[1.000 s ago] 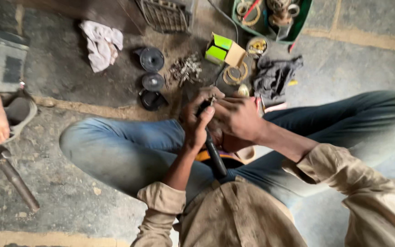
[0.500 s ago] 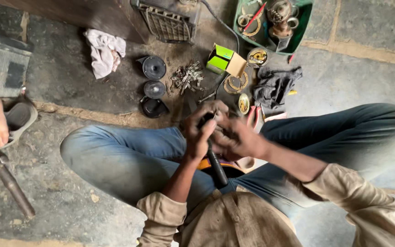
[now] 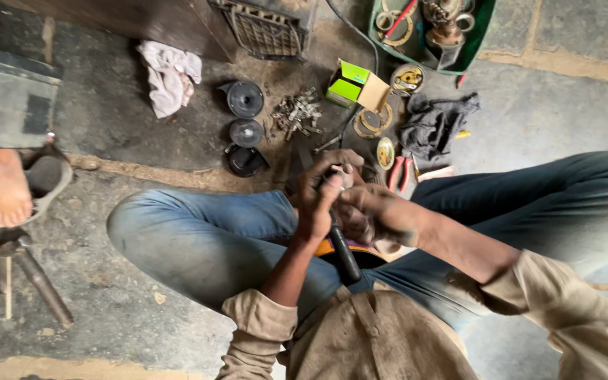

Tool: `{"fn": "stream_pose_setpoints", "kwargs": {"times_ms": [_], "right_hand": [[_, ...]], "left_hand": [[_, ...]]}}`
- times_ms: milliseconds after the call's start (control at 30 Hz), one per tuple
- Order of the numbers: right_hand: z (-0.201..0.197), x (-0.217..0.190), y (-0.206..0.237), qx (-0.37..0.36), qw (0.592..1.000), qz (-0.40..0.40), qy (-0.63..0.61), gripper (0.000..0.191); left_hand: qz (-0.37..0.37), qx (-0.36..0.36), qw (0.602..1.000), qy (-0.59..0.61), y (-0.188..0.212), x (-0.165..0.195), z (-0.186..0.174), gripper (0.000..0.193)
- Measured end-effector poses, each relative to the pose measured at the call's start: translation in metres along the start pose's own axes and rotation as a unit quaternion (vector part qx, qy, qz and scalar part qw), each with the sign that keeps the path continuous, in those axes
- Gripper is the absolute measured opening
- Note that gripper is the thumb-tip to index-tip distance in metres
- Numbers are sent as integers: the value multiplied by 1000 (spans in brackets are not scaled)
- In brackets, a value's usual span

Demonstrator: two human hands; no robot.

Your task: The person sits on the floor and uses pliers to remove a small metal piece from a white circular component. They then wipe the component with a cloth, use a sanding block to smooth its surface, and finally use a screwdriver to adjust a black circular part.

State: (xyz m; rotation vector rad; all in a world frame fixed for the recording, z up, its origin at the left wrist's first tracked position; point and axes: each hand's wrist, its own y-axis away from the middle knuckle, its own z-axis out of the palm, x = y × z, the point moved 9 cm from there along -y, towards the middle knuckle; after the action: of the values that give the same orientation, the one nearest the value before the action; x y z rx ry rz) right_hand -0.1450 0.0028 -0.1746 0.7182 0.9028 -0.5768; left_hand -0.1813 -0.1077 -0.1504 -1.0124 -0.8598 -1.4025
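Note:
I sit on the floor with my knees apart. My left hand [image 3: 320, 193] is wrapped round the upper end of a black-handled tool [image 3: 343, 251] that stands between my legs, its handle slanting down toward my lap. My right hand [image 3: 369, 214] is closed beside it, fingers pressed against the tool's top, where a small pale part [image 3: 347, 173] shows. What the tool's tip bears on is hidden by my fingers.
On the floor ahead lie three black discs [image 3: 245, 99], a heap of screws [image 3: 295, 111], a green box [image 3: 355, 84], brass rings [image 3: 369, 121], red-handled pliers [image 3: 397, 171], a dark rag [image 3: 434, 124], a white cloth [image 3: 170, 76] and a green tray [image 3: 431, 28]. Another person's foot [image 3: 7, 190] rests at left beside a hammer [image 3: 33, 274].
The view has shifted a little, so the floor items sit higher in frame. My hands stay clasped on the tool and have moved slightly down and right.

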Motion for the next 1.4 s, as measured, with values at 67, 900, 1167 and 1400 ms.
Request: {"fn": "stream_pose_setpoints", "kwargs": {"times_ms": [67, 900, 1167, 1400], "right_hand": [[2, 12, 0, -18, 987, 66, -148, 30], [-47, 48, 5, 116, 953, 171, -221, 60], [-56, 40, 2, 113, 967, 102, -206, 64], [-57, 40, 11, 187, 959, 149, -154, 75]], "left_hand": [[-4, 2, 1000, -25, -2, 0, -3, 44], [0, -10, 997, -75, 4, -4, -4, 57], [4, -11, 986, -164, 2, -31, -9, 45], [17, -42, 965, -259, 9, -45, -5, 22]]}}
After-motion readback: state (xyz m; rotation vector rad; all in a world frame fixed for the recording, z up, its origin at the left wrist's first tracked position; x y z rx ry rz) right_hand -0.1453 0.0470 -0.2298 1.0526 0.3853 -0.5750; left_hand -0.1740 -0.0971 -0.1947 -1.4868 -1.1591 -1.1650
